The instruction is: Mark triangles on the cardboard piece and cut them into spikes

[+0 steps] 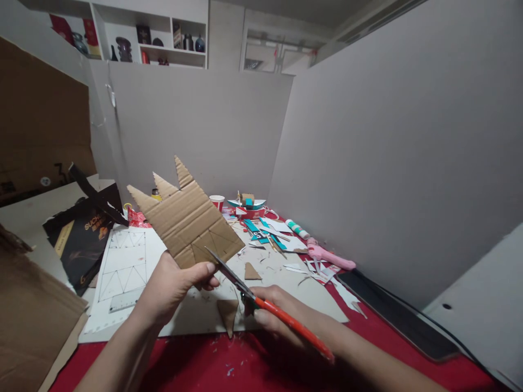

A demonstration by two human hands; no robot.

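Fingers (pixel 204 268) of left hand (pixel 171 288) clamp cardboard (pixel 186 220) at its lower edge, raised over table (pixel 196 365); right hand (pixel 272 310) grips scissors (pixel 241 286), blades pointing up-left into that edge

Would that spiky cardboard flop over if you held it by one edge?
Probably not: the spiky cardboard stands up flat though the left hand pinches only its bottom edge, so it seems stiff. Its ribbed, corrugated face suggests it is light. The thin points may bend easily.
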